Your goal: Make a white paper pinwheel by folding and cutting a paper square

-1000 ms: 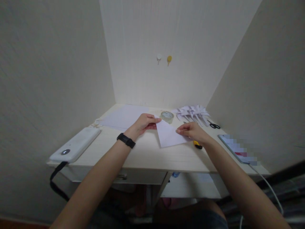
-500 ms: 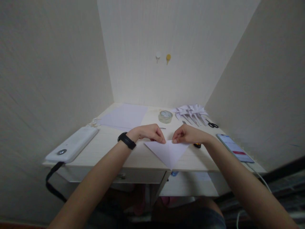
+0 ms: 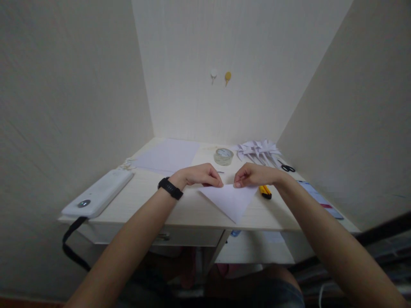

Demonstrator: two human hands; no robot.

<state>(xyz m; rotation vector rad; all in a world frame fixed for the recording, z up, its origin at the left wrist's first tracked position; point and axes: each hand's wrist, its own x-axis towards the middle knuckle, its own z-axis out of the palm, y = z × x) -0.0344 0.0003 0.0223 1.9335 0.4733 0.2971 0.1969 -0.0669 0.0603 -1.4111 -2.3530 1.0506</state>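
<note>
A white sheet of paper (image 3: 230,200), folded into a triangle, is near the front edge of the desk with its point toward me. My left hand (image 3: 207,175) pinches the paper's far edge left of the middle, its thumb and fingers pressed together. Just right of the middle, my right hand (image 3: 247,174) pinches the same edge. A black watch (image 3: 170,188) is on the left wrist. Close to the right hand lies a yellow and black utility knife (image 3: 265,192), partly hidden by that hand.
Behind the hands stands a roll of clear tape (image 3: 223,157). Paper pinwheels (image 3: 259,150) and black scissors (image 3: 285,166) are at the back right, a phone (image 3: 316,196) at the right edge. Flat white paper (image 3: 170,155) lies back left, near a white box-shaped device (image 3: 98,193) with a black strap.
Both hands have raised the triangle slightly and shifted it right and away from me. More of the utility knife shows beside the right hand, and the right forearm covers more of the phone.
</note>
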